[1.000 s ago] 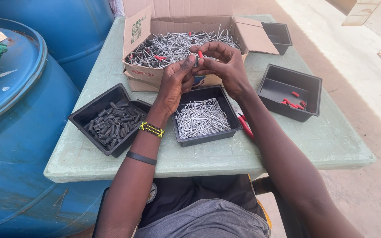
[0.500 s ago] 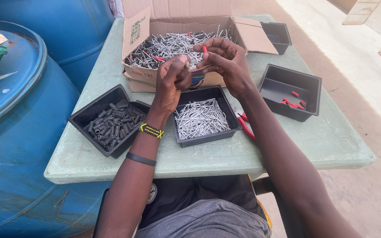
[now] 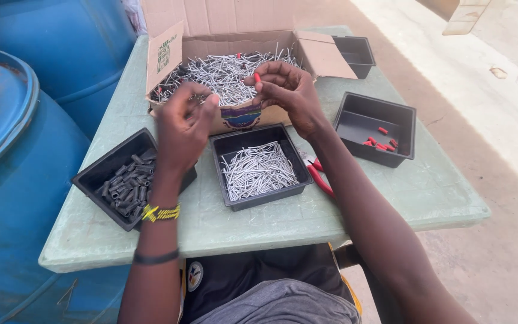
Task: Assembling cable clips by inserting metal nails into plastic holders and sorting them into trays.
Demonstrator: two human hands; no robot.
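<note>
- Change from the earlier frames: the two hands, which had worked close together above the middle tray, had drawn apart; the left hand [image 3: 182,125] had moved left and lower, toward the tray of dark sleeves [image 3: 128,180].
- Left hand: raised above the green table [image 3: 223,222], back toward the camera, blurred; fingers curled together, though whether they gripped anything could not be told.
- Cardboard box [image 3: 235,72]: open, filled with loose grey metal pins mixed with a few red pieces.
- Middle tray [image 3: 258,169]: black, holding stripped grey pins, below and between the hands.
- Right hand [image 3: 286,90]: poised over the box's front edge, thumb and forefinger pinched on a small red cap [image 3: 257,77].
- Red-handled pliers [image 3: 320,177]: lying on the table beside the right forearm.
- Right tray [image 3: 376,127]: black, holding a few red caps.
</note>
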